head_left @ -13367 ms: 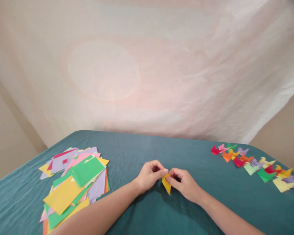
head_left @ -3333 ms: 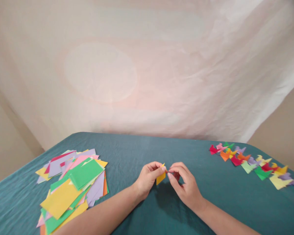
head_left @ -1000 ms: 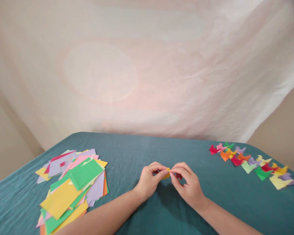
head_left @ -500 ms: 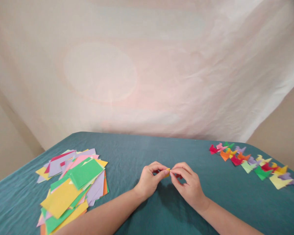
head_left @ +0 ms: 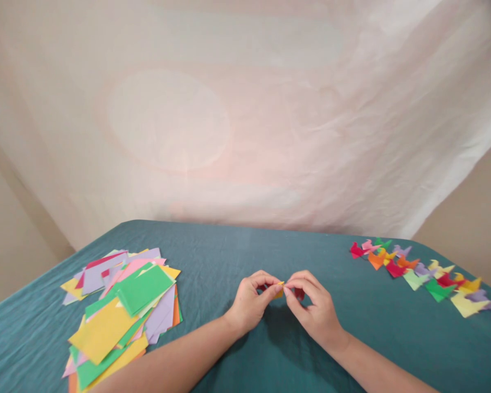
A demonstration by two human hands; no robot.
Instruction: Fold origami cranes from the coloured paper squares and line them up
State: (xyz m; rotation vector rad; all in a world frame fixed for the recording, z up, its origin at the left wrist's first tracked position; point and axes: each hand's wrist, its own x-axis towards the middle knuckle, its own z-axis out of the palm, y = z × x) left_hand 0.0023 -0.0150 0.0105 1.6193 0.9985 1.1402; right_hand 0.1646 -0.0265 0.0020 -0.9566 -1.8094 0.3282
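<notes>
Both of my hands meet over the middle of the teal tablecloth (head_left: 245, 251). My left hand (head_left: 251, 300) and my right hand (head_left: 311, 308) pinch a small folded yellow paper piece (head_left: 281, 285) between their fingertips. Only a sliver of the paper shows between the fingers; the rest is hidden behind them. A loose pile of coloured paper rectangles (head_left: 123, 305) lies to the left of my left forearm.
A row of several folded paper pieces (head_left: 421, 270) in red, orange, green, purple and yellow lies along the table's right side near its edge. A pale wrinkled cloth backdrop (head_left: 245, 109) hangs behind the table.
Since 3.3 s ago the yellow paper has been folded down from a hanging flap to a sliver between my fingertips. Over the last second my hands have hardly moved.
</notes>
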